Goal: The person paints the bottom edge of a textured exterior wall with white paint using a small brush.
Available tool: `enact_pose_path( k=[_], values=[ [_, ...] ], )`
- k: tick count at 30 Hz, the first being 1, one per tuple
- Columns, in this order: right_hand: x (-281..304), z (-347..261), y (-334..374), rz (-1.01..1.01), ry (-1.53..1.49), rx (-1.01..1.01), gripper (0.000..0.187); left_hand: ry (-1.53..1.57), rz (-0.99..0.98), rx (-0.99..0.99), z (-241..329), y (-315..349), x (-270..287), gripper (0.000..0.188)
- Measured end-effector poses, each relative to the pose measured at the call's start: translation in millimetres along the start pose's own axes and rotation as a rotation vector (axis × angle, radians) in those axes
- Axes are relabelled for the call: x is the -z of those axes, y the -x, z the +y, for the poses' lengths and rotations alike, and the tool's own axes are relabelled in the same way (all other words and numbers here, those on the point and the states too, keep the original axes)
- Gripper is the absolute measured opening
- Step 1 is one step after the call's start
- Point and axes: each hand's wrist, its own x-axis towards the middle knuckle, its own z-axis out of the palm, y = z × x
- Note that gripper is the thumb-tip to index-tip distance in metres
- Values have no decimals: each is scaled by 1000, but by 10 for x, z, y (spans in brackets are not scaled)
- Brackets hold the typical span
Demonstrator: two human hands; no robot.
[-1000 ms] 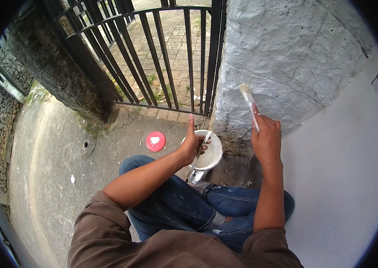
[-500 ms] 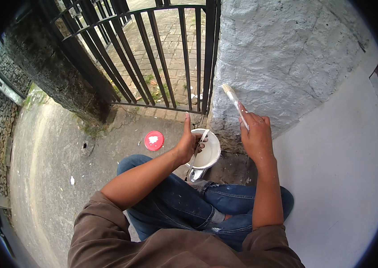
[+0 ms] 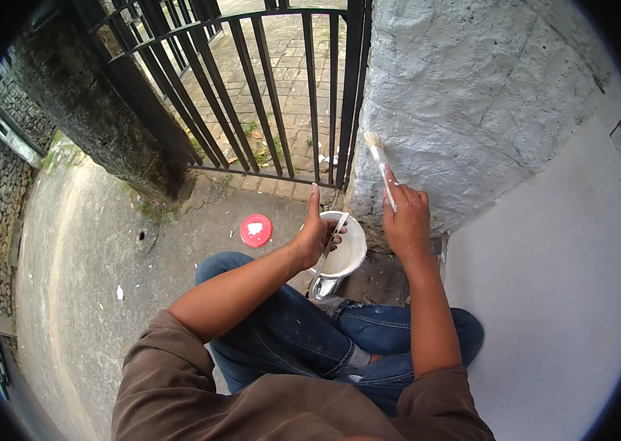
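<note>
My right hand (image 3: 408, 224) is closed round the slim white handle of a paintbrush (image 3: 378, 156). The brush points up and away, its pale bristles at the left edge of the rough white wall (image 3: 457, 95), close to the gate; whether they touch it I cannot tell. My left hand (image 3: 313, 239) has its thumb raised and its fingers curled round the thin pale handle (image 3: 329, 250) of a white bucket (image 3: 362, 253). Whitish paint (image 3: 341, 259) lies inside the bucket, which stands in front of my crossed legs. Part of the bucket is hidden behind that hand.
A black barred gate (image 3: 274, 88) stands ahead, between a dark mossy post (image 3: 97, 110) and the wall. Left of the bucket, a red lid (image 3: 250, 239) smeared with white lies on the concrete ground (image 3: 178, 253). A smooth white surface (image 3: 545, 294) is at my right.
My right hand has shifted slightly left and nearer to me, and the brush now stands steeper, its bristles still by the wall's left edge. The left hand keeps its hold.
</note>
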Motion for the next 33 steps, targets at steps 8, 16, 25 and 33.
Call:
enact_pose_path(
  k=[8, 16, 25, 33],
  values=[
    [116, 68, 90, 17, -217, -1, 38, 2, -16, -20, -45, 27, 47, 131],
    [706, 265, 40, 210, 74, -79, 40, -18, -77, 16, -60, -23, 56, 134],
    [591, 82, 87, 118, 269, -128, 40, 8, 46, -11, -29, 28, -27, 128],
    [603, 115, 67, 221, 100, -215, 40, -5, -50, 24, -71, -31, 55, 133]
  ],
)
